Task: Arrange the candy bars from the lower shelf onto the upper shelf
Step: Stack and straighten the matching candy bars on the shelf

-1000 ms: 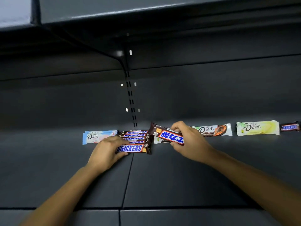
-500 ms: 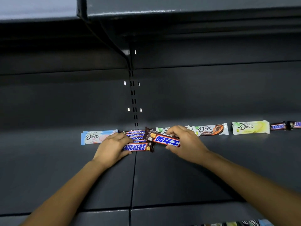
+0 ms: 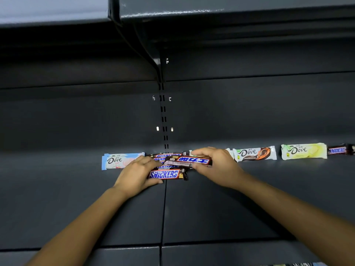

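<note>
A stack of several Snickers bars lies on the dark shelf at its middle seam. My left hand grips the left end of the stack, thumb under the front bar. My right hand pinches one Snickers bar with blue lettering and holds it flat over the top of the stack. A pale blue Dove bar lies just left of the stack. A white-green bar behind my right hand is mostly hidden.
Along the back of the shelf to the right lie a brown Dove bar, a yellow Dove bar and another Snickers bar. A higher shelf overhangs above. Slotted upright runs down the back wall.
My right hand has carried the blue-lettered bar left and levelled it over the stack. My left hand stayed on the stack's left end.
</note>
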Demonstrator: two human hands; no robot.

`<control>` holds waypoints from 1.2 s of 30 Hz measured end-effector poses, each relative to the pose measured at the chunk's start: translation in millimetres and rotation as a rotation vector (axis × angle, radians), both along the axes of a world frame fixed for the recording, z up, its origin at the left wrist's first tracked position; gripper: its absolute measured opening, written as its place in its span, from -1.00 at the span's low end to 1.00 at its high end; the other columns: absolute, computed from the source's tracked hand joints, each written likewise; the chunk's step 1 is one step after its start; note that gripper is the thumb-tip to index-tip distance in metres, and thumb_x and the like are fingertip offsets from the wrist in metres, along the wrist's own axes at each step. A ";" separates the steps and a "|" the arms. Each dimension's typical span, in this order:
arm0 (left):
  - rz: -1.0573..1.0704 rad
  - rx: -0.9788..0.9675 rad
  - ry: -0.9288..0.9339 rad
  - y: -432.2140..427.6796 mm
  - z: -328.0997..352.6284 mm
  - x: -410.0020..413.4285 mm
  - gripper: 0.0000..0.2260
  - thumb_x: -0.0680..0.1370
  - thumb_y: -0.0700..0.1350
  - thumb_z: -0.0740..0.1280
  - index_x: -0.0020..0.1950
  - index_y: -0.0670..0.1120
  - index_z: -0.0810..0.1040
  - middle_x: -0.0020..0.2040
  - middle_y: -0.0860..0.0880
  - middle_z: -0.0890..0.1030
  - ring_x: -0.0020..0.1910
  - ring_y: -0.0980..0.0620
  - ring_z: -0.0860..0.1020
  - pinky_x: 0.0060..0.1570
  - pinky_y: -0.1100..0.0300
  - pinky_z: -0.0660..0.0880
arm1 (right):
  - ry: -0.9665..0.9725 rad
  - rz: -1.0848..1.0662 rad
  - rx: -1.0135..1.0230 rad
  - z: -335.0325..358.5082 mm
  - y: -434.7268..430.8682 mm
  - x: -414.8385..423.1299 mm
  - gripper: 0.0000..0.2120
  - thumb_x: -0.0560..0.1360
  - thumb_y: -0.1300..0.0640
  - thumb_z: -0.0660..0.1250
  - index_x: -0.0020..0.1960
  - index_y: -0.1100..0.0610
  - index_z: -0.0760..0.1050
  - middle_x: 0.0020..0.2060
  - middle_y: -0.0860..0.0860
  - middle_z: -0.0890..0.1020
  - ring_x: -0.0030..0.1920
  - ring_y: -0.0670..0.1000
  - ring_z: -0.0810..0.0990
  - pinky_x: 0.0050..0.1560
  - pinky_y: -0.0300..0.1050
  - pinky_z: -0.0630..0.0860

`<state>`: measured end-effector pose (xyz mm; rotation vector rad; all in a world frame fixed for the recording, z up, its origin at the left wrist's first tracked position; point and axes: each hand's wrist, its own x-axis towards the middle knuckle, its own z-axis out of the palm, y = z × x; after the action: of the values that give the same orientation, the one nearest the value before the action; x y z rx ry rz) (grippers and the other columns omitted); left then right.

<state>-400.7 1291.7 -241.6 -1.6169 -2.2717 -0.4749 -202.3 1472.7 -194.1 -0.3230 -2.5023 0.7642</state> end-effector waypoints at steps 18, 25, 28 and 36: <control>-0.159 0.342 -0.078 -12.8 18.9 28.2 -0.66 0.45 0.12 0.34 0.16 0.00 0.52 0.06 0.14 0.49 -0.01 0.23 0.49 -0.01 0.28 0.45 | -0.186 0.235 -0.699 0.7 -21.8 -26.3 -0.74 0.60 0.02 0.17 -0.01 0.18 0.54 -0.23 0.11 0.67 -0.33 0.02 0.61 -0.39 -0.20 0.44; -0.085 0.434 -0.231 -19.0 25.0 28.6 -0.65 0.35 0.00 0.49 0.09 -0.05 0.60 0.01 0.10 0.54 -0.01 0.28 0.51 -0.01 0.42 0.43 | -0.132 0.244 -0.718 1.5 -21.9 -27.4 -0.82 0.57 0.19 0.24 0.17 0.14 0.47 -0.06 0.10 0.65 -0.20 0.01 0.65 -0.25 -0.21 0.56; 0.019 0.629 -0.585 -12.5 33.7 41.6 -0.48 0.34 -0.26 0.53 0.20 0.05 0.45 0.05 0.08 0.54 -0.08 0.20 0.60 -0.04 0.35 0.52 | -0.086 0.269 -0.801 -0.9 -22.9 -28.3 -0.81 0.54 0.27 0.27 0.14 0.18 0.46 0.00 0.16 0.64 -0.15 0.05 0.64 -0.17 -0.14 0.54; 0.053 0.774 -1.126 10.8 43.2 65.7 -0.74 0.43 -0.30 0.43 0.09 -0.17 0.52 -0.14 -0.05 0.68 -0.16 0.06 0.65 -0.07 0.18 0.60 | 0.010 0.169 -0.825 -10.8 -33.0 -39.2 -0.80 0.43 0.31 0.41 -0.04 0.16 0.43 -0.13 0.11 0.58 -0.24 -0.04 0.57 -0.33 -0.28 0.47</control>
<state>-335.0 1302.5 -198.4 -0.9195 -2.1639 -2.3352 -241.5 1439.7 -204.9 -0.3760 -2.0977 1.8412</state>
